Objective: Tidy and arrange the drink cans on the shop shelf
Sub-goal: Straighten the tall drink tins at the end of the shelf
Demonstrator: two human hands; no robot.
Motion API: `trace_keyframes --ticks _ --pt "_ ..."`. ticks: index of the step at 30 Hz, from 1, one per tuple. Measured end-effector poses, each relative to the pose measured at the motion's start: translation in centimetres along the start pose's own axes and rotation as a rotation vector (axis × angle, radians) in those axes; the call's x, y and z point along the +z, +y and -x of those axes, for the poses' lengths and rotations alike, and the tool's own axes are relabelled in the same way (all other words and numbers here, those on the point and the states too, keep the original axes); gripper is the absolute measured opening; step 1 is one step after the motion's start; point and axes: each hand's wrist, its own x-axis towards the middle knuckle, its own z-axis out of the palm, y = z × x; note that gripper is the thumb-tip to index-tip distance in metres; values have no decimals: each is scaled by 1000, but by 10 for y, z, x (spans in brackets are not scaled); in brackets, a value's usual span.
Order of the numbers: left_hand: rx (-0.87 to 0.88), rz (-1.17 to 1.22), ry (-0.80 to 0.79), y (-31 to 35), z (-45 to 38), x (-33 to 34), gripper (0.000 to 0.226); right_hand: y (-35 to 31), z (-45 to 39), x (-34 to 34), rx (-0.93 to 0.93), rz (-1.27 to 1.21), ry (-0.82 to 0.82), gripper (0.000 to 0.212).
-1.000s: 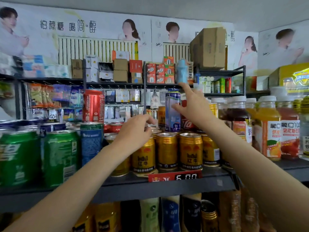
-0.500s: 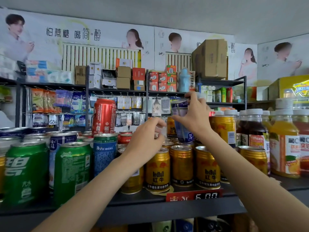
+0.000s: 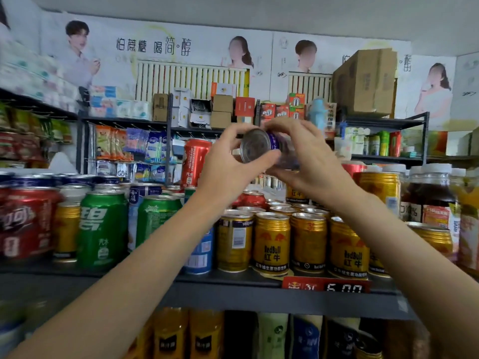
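A tall blue can [image 3: 259, 147] is held sideways in the air above the shelf, its silver end facing me. My left hand [image 3: 228, 164] grips that silver end with thumb and fingers. My right hand [image 3: 308, 161] wraps the can's body from the right. Below them stand rows of gold Red Bull cans [image 3: 272, 242] on the dark shelf [image 3: 233, 291]. Green cans [image 3: 103, 229] and red cans [image 3: 23, 224] fill the shelf's left part. A tall red can [image 3: 194, 161] stands on top of other cans behind.
Juice and tea bottles [image 3: 430, 195] crowd the shelf's right end. A red price tag [image 3: 326, 286] hangs on the front edge. More bottles and cans [image 3: 207, 335] fill the shelf below. Racks of snacks and boxes [image 3: 223, 110] stand behind.
My right hand lifted the blue can off the gold cans and tipped it sideways. My left hand left the gold cans and rose to take hold of the can's end.
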Motion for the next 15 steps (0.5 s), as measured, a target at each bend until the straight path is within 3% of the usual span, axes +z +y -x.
trace_keyframes --ticks 2,4,6,8,9,11,13,15 --pt "-130 163 103 2 5 -16 28 -8 -9 6 -7 74 34 65" --pt "-229 366 192 4 11 -37 24 -13 -20 12 119 6 135 74" --pt "-265 535 256 5 16 -60 26 -31 -33 16 373 -339 191 82" --pt "-255 617 278 3 21 -85 22 -57 -48 22 606 -876 119 68" --pt "-247 617 264 3 25 -98 20 -70 -56 28 667 -1122 72 57" --pt "-239 587 204 -4 32 -128 24 -93 -73 40 677 -1323 58 45" --pt "-258 512 129 -13 38 -168 34 -120 -91 50 659 -1318 59 34" --pt "-231 290 83 -19 41 -213 42 -144 -111 63 650 -1255 39 36"
